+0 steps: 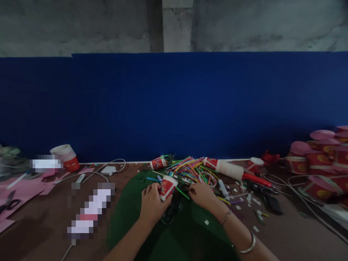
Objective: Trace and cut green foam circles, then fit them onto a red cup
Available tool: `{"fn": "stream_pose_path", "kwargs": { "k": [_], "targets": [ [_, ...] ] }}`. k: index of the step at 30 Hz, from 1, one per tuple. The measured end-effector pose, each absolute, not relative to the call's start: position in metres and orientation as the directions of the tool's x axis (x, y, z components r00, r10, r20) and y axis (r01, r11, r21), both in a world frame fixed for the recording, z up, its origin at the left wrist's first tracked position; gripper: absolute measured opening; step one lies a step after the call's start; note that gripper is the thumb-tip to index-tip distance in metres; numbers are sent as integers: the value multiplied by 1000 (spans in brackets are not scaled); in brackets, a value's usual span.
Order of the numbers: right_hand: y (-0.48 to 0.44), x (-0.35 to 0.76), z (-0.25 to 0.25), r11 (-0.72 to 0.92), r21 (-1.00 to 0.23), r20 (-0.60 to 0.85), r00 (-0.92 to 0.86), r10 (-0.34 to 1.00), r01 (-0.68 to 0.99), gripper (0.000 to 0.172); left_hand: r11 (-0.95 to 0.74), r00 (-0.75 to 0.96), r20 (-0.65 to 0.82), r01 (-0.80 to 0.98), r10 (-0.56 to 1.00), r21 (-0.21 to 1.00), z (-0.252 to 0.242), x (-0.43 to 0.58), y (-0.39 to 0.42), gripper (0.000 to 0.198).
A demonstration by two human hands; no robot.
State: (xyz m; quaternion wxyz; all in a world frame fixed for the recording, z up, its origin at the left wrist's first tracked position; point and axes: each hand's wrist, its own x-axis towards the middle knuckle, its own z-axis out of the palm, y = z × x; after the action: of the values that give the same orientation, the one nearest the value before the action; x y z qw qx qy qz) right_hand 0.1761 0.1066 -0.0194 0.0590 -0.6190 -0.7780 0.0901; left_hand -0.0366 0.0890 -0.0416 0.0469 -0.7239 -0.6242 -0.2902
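My left hand (153,203) is wrapped round a red and white paper cup (168,186), which is tilted over the dark green mat (130,217). Just right of the cup, my right hand (202,195) is closed, fingers curled down; what its fingertips hold, if anything, is too dark to make out. A green straw (182,193) lies between the cup and that hand. Behind both hands spreads a pile of coloured straws (187,165). Another red paper cup (158,163) lies tipped beside the pile.
A stack of paper cups (230,170) lies on its side at the back. Near it are a roll of tape (208,178) and scattered white scraps (248,198). Red cups with pink paper tops (323,156) crowd the right. Scissors (9,203) and pink paper (27,185) lie left.
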Motion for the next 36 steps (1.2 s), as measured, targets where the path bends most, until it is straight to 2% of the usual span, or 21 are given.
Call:
{"fn": "stream_pose_path", "kwargs": {
  "k": [6, 10, 14, 17, 24, 27, 31, 34, 36],
  "targets": [
    [107, 175, -27, 236, -203, -9, -243, 970, 950, 25, -43, -73, 514, 977, 855, 210, -39, -46, 92, 38],
    [106, 174, -28, 250, -199, 1, -255, 967, 948, 24, -2, -78, 505, 988, 860, 156, -35, -49, 89, 38],
    [105, 172, -27, 255, -171, -7, -260, 965, 952, 24, 39, -107, 469, 987, 876, 153, -34, -48, 86, 38],
    [104, 172, -27, 249, -167, -17, -255, 967, 954, 23, 10, -92, 495, 986, 864, 164, -34, -49, 86, 37],
    [104, 171, -28, 252, -169, -8, -257, 966, 953, 20, -172, 11, 630, 966, 777, 195, -29, -55, 82, 25],
    [102, 169, -25, 255, -165, -3, -259, 966, 953, 22, -284, 94, 678, 943, 729, 174, -30, -58, 81, 25],
    [100, 168, -19, 265, -161, -25, -272, 962, 951, 23, -517, 346, 683, 854, 644, 54, -34, -57, 79, 28],
    [99, 169, -16, 245, -162, -44, -255, 966, 956, 24, -693, 562, 621, 719, 546, -42, -37, -47, 75, 25],
    [98, 168, -16, 265, -206, -41, -279, 959, 942, 24, -768, 651, 571, 638, 500, -55, -38, -38, 69, 20]
  ]
}}
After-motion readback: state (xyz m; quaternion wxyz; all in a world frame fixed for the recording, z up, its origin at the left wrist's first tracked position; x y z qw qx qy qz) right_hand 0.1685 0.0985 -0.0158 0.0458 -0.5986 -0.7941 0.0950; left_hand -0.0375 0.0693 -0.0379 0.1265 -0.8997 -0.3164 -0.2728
